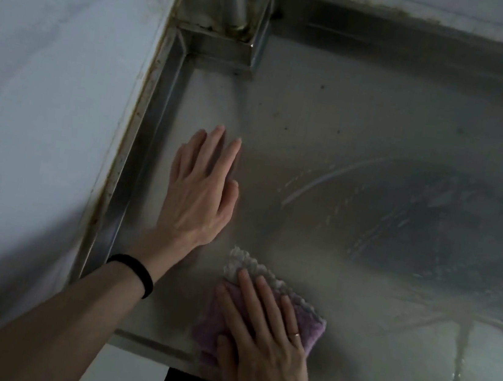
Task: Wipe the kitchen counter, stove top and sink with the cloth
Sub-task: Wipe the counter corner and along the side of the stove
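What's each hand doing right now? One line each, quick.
Left hand: open, fingers straight, flat on the metal counter.
Right hand: open, straight fingers pressing the purple cloth onto the counter.

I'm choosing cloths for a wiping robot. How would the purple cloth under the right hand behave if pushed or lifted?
The cloth is probably soft and floppy: it looks fluffy and lies flat under the right hand. It likely slides easily, as the steel surface shows wet streaks. Thin, so probably light.
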